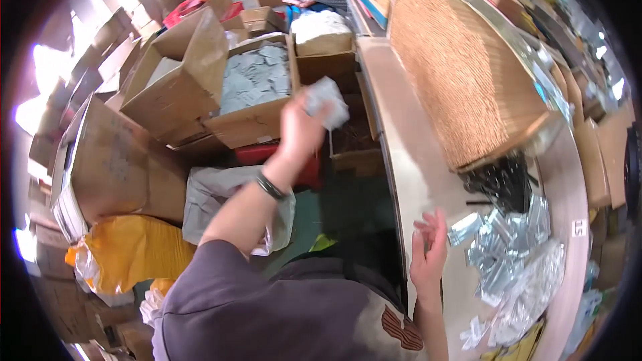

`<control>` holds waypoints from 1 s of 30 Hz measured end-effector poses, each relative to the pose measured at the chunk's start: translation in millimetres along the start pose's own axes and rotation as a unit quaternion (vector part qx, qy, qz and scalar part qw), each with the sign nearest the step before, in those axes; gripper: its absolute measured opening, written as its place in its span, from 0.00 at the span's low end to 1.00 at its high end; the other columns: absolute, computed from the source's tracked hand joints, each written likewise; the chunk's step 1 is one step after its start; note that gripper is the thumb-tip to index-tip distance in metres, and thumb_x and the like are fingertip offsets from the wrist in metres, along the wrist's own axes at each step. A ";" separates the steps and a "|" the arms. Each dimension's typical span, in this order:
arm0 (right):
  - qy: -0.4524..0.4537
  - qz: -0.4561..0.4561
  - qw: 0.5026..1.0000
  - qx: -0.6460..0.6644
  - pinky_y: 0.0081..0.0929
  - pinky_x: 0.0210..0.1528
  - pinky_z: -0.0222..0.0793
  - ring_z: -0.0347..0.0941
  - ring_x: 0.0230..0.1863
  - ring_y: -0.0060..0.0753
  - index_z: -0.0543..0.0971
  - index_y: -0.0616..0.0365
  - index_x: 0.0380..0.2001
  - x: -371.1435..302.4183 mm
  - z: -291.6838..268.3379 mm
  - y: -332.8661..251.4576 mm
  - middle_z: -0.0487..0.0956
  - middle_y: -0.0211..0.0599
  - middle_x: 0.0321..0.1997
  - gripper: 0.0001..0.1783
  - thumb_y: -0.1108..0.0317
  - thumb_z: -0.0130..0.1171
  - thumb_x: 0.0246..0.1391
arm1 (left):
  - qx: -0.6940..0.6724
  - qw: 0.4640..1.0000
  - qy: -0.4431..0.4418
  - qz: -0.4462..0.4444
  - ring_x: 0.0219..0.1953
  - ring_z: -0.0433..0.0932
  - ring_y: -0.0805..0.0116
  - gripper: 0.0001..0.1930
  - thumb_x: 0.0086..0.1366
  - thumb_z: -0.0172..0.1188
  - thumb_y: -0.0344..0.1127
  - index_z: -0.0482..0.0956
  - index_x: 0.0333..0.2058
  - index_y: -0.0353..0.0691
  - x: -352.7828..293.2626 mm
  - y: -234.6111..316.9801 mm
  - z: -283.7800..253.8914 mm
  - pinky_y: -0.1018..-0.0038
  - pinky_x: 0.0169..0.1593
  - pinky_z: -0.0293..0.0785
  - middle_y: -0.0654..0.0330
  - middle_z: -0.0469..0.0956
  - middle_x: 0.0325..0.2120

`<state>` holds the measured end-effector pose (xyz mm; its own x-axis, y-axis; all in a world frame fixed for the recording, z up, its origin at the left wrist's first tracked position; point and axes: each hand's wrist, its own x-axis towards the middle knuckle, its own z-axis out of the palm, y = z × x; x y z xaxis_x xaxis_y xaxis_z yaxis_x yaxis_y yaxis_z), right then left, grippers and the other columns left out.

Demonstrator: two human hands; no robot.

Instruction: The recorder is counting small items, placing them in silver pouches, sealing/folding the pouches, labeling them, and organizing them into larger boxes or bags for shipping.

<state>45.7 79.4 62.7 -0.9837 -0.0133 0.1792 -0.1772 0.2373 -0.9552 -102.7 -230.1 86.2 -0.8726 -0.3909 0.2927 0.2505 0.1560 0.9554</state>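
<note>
Midway between a row of cartons and a long table [418, 160], a person's left hand [301, 128] grips a pale grey packet [330, 101], thumb and fingers closed on it, both slightly blurred. The packet is held in the air, in front of the right-hand edge of an open carton [251, 124] filled with a loose heap of similar pale grey packets [257, 75]. A dark band [270, 186] circles the left wrist. On the opposite side, the right hand [429, 251] hovers at the near edge of the table, its fingers parted and nothing seen in its grasp, near a spread of shiny silvery packets [498, 247]. Crumpled clear plastic [531, 294] lies just beside those packets, and a tangle of black pieces [505, 184] sits above them, near the lower end of a large tilted container packed with tan, ribbed material [455, 70]. To the left of the person, a pale sack [221, 197] slumps beside an orange-yellow bag [137, 251], with a big brown carton [124, 160] behind. Farther off, a white bundle [323, 30] rests in another carton, and more boxes crowd the left background.
</note>
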 end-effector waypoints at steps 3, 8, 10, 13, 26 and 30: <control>-0.036 -0.003 0.999 -0.024 0.29 0.48 0.71 0.76 0.43 0.35 0.62 0.64 0.63 8.1 11.6 8.0 0.75 0.50 0.51 0.28 0.70 0.53 0.60 | 0.416 0.892 0.163 0.059 0.48 0.78 0.45 0.30 0.56 0.67 0.47 0.73 0.51 0.30 81.1 -0.5 -95.7 0.60 0.52 0.73 0.41 0.79 0.44; -0.082 0.018 0.988 -0.126 0.32 0.49 0.71 0.76 0.43 0.35 0.65 0.63 0.61 11.7 3.0 1.2 0.75 0.49 0.50 0.28 0.68 0.56 0.59 | 0.554 0.801 0.060 0.218 0.62 0.65 0.51 0.42 0.49 0.73 0.50 0.66 0.59 0.38 109.7 -21.5 -152.6 0.62 0.61 0.64 0.47 0.69 0.57; -0.038 0.030 0.979 -0.198 0.33 0.49 0.70 0.76 0.44 0.37 0.68 0.64 0.58 -4.9 -22.4 2.7 0.76 0.46 0.49 0.25 0.69 0.56 0.58 | 0.627 0.698 0.085 0.336 0.58 0.67 0.55 0.39 0.45 0.74 0.42 0.69 0.58 0.46 95.4 44.8 -165.6 0.60 0.60 0.64 0.54 0.72 0.53; 0.056 0.055 0.972 -0.223 0.27 0.48 0.71 0.74 0.42 0.30 0.70 0.66 0.56 -46.7 -78.1 27.2 0.75 0.42 0.49 0.21 0.71 0.54 0.60 | 0.690 0.650 0.216 0.236 0.54 0.72 0.51 0.35 0.45 0.74 0.42 0.72 0.54 0.41 100.3 69.4 -256.2 0.59 0.58 0.67 0.51 0.75 0.50; 0.122 0.090 0.986 -0.075 0.23 0.45 0.71 0.73 0.39 0.24 0.73 0.65 0.51 -62.8 -104.1 26.7 0.76 0.35 0.40 0.15 0.72 0.52 0.63 | 0.599 0.769 -0.020 0.224 0.44 0.73 0.49 0.26 0.44 0.72 0.34 0.73 0.44 0.38 110.1 80.9 -194.6 0.59 0.51 0.68 0.51 0.77 0.37; 0.154 0.095 0.979 -0.091 0.24 0.43 0.71 0.75 0.37 0.25 0.75 0.64 0.49 -85.9 -109.8 29.8 0.78 0.37 0.40 0.15 0.71 0.53 0.60 | 0.603 0.759 -0.067 0.237 0.47 0.73 0.48 0.30 0.45 0.72 0.34 0.71 0.47 0.36 111.7 70.0 -169.2 0.59 0.53 0.68 0.49 0.77 0.41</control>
<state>128.2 194.3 44.8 -0.9374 0.3358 0.0920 0.0442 0.3769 -0.9252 -111.7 -416.2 192.3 -0.8592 0.0510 0.5091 0.0541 0.9985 -0.0087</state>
